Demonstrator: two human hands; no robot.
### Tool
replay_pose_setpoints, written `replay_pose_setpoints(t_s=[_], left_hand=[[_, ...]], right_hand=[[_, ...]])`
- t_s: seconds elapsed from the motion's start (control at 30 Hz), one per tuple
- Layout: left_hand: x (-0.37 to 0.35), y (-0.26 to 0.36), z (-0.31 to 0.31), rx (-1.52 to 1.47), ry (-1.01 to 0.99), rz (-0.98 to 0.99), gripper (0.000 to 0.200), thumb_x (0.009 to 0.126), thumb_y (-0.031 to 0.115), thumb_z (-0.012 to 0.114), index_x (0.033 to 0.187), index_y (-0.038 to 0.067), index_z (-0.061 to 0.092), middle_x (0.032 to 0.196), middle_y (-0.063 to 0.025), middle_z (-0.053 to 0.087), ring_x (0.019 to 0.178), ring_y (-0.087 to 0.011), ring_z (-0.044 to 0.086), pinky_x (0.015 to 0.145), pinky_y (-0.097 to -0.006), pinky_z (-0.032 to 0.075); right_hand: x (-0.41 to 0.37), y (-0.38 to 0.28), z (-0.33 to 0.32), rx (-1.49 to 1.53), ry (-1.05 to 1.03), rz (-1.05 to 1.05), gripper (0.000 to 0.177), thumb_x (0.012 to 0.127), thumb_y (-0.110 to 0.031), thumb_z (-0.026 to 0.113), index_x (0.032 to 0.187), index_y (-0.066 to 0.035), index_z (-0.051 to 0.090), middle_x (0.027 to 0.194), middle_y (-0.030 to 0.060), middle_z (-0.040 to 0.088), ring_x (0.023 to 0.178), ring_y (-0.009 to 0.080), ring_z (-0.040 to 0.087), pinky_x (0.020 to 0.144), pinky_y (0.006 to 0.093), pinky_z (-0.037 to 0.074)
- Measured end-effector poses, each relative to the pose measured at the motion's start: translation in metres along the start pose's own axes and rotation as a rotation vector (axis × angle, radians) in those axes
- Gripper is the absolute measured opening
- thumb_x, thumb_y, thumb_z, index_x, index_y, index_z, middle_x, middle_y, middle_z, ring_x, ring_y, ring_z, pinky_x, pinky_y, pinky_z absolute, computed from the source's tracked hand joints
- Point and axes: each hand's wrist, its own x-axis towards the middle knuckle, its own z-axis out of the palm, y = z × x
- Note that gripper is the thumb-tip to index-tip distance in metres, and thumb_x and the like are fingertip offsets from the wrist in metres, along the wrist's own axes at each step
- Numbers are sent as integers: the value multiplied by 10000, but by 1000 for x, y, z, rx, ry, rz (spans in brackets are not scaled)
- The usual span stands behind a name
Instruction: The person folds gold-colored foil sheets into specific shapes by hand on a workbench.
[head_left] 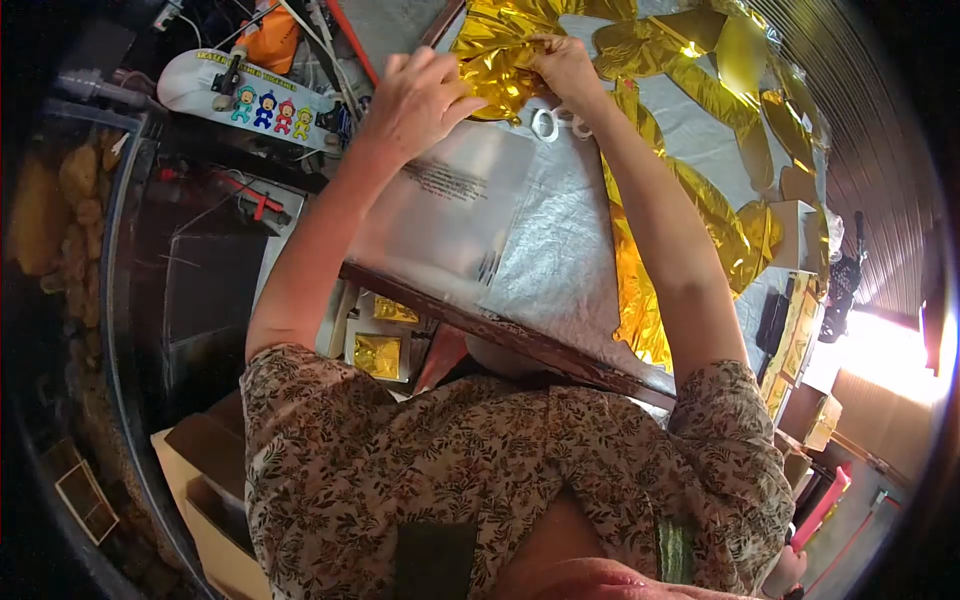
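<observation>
Gold foil sheets (500, 50) lie at the top of a table covered in silvery sheeting (560, 240). My right hand (566, 70) pinches the edge of the crumpled gold foil between thumb and fingers. Over the foil's left edge is my left hand (418, 102), its fingers partly curled and the thumb held apart, with nothing visible in it. A white ring (545, 125) rests just below the foil, between my hands. Nearer to me, a translucent plastic bag (440, 215) with printed text lies flat below my left hand.
More gold foil pieces (715, 215) spread along the table's right side. A white skateboard deck (250, 100) with coloured figures sits at the upper left. Small gold packets (378, 355) are below the table's front edge (500, 325). A cardboard box (205, 500) stands at the lower left.
</observation>
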Motion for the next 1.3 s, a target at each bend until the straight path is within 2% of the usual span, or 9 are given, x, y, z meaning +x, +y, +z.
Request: replay_pose_setpoints(t_s=[0.13, 0.37, 0.53, 0.73, 0.8, 1.03, 1.1, 1.23, 1.3], left_hand=[[-7, -6, 0, 33, -136, -166, 230, 854, 357, 795, 968, 158, 778, 926, 8, 660, 930, -211, 607, 817, -407, 420], [31, -28, 17, -20, 105, -450, 499, 789, 326, 884, 1161, 113, 628, 968, -28, 715, 995, -245, 663, 840, -434, 479], [46, -44, 38, -367, 170, -506, 357, 786, 243, 883, 1016, 72, 671, 868, -53, 733, 786, -213, 717, 708, -342, 553], [32, -40, 44, -478, 224, -530, 235, 809, 184, 858, 970, 75, 727, 825, -67, 756, 727, -172, 738, 642, -324, 566], [24, -35, 35, -407, 81, -637, 238, 851, 139, 835, 1047, 51, 734, 867, -52, 755, 787, -140, 732, 712, -280, 569], [24, -33, 25, -311, 234, -377, 213, 809, 220, 839, 910, 97, 697, 833, -39, 743, 715, -254, 721, 645, -353, 545], [34, -31, 22, -345, 149, -494, 242, 789, 192, 844, 895, 75, 660, 853, -30, 738, 737, -246, 719, 652, -361, 548], [54, -29, 25, -371, 164, -505, 281, 771, 197, 864, 894, 70, 645, 863, -27, 713, 794, -255, 699, 684, -369, 531], [69, -21, 19, -16, 423, -230, 304, 760, 215, 881, 882, 86, 634, 845, -25, 663, 797, -273, 652, 707, -379, 501]], right_hand=[[0, -4, -3, 443, 65, 183, 262, 892, -158, 825, 1059, 30, 754, 942, 59, 760, 728, 123, 688, 644, 293, 584], [-1, -7, 4, 360, 44, 193, 253, 875, -171, 845, 1047, -14, 747, 895, 65, 759, 648, 132, 689, 557, 267, 565], [-10, -25, 3, 362, 17, 160, 254, 870, -178, 853, 1036, -15, 752, 819, 35, 740, 555, 100, 619, 498, 250, 499], [17, 29, -14, 491, 25, 274, 269, 992, -283, 723, 1038, -18, 730, 981, 98, 759, 785, 152, 709, 663, 306, 590], [20, 32, -16, 608, 78, 324, 339, 1031, -324, 657, 1122, 0, 702, 1070, 121, 751, 851, 185, 719, 725, 345, 609], [9, 7, -15, 794, 21, 247, 480, 1025, -382, 649, 1287, 21, 649, 1113, 114, 739, 878, 178, 705, 775, 321, 576], [-15, -24, -19, -19, -180, 92, 509, 981, -391, 707, 1275, 22, 659, 1081, 102, 737, 878, 124, 668, 764, 301, 540], [-7, -17, 0, -118, 42, 171, 321, 932, -282, 782, 1025, 25, 765, 834, 26, 723, 726, 72, 614, 645, 256, 500], [5, -19, 7, 128, 198, 95, 257, 947, -243, 771, 937, 14, 778, 768, 4, 706, 650, 67, 594, 590, 243, 481]])
